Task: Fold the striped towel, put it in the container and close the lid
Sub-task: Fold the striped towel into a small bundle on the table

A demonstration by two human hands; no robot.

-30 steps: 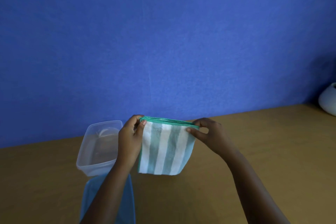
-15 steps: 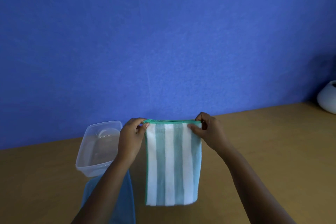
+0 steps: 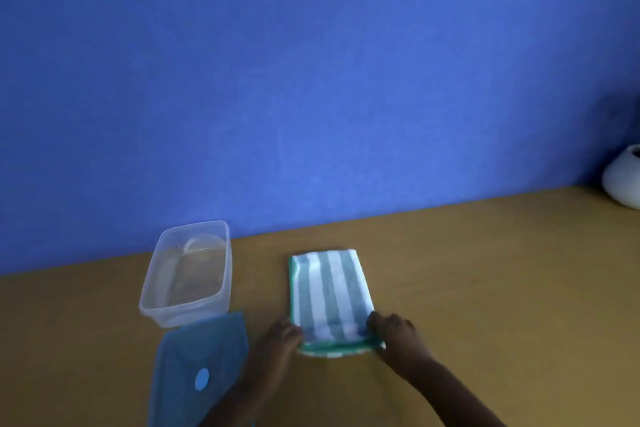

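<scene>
1. My left hand (image 3: 282,336) and right hand (image 3: 394,331) pinch the near corners of the soft striped towel (image 3: 329,291), flat rectangle, lower centre.
2. Clear plastic container (image 3: 188,274) sits open at left, blue lid (image 3: 201,364) below it.

A blue wall (image 3: 311,80) with a faintly mottled, matte surface fills the far side of the scene, taking up most of the view. Its colour looks brighter toward the middle and darker in the upper left and at the far right, where a soft shadow falls. Below it runs a brown wooden table (image 3: 502,288), its far edge meeting the wall along a slightly slanted line. At the far right stands a rounded white vessel (image 3: 621,180), perhaps a vase, cut off by the frame.
</scene>
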